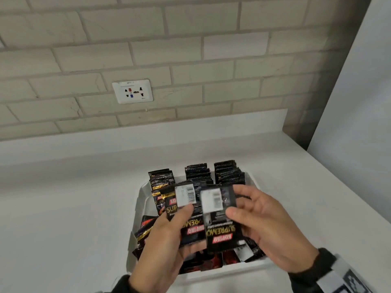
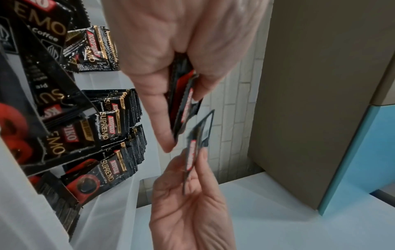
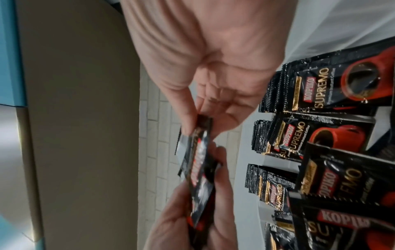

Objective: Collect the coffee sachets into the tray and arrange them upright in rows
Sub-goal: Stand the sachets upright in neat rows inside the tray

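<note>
Fingers and thumb of the left hand (image 1: pixel 167 235) curl round a small stack of black coffee sachets (image 1: pixel 186 212), pinching them flat above the white tray (image 1: pixel 140 199). Just beside it, the right hand (image 1: pixel 268 229) pinches a single sachet (image 1: pixel 222 220) between its thumb and its fingers, the printed face toward the person and upside down; the picture is blurred there. That single sachet overlaps the right edge of the left hand's stack. Both hands hover over the near half of the tray, which sits on a white counter (image 1: pixel 63 197) below a wall of pale bricks (image 1: pixel 190 49). At the tray's far end three rows of sachets (image 1: pixel 227 171) stand upright, packed close together, their serrated tops showing. Nearer the person, under the hands, more sachets (image 1: pixel 146 227) lie loose and tilted in the tray, a few leaning against its left wall. A white wall socket (image 1: pixel 132 91) sits in the bricks above the counter.
</note>
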Demonstrator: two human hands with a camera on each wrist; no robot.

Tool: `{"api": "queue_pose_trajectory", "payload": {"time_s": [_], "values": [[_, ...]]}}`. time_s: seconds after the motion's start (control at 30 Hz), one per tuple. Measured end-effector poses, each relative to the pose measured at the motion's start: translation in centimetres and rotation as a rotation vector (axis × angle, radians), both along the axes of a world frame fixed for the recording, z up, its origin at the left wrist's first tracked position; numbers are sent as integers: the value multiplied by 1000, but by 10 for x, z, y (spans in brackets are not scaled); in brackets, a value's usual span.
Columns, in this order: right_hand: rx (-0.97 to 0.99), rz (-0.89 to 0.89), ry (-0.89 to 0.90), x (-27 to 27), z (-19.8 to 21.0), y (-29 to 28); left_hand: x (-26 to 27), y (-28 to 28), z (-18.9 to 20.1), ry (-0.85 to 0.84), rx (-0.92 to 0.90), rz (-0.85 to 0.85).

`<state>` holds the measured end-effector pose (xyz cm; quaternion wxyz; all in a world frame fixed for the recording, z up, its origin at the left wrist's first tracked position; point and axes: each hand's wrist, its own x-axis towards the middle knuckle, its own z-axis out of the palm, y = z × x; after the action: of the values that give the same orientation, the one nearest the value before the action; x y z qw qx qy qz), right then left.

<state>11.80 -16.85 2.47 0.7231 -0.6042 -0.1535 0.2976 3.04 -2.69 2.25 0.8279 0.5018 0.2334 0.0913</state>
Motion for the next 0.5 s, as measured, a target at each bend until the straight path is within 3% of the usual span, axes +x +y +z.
{"api": "queue_pose_trajectory", "payload": {"time_s": [0.23,0.4,0.5], "values": [[-93,73,-67,-8,-14,5,0,-4,-5,2,180,-55],[26,-16,-89,-5,-7,-3,-2,-6,-5,17,184,-48],[60,-175,-370,1,2,-14,-2,-5,-3,37,120,-87]]}}
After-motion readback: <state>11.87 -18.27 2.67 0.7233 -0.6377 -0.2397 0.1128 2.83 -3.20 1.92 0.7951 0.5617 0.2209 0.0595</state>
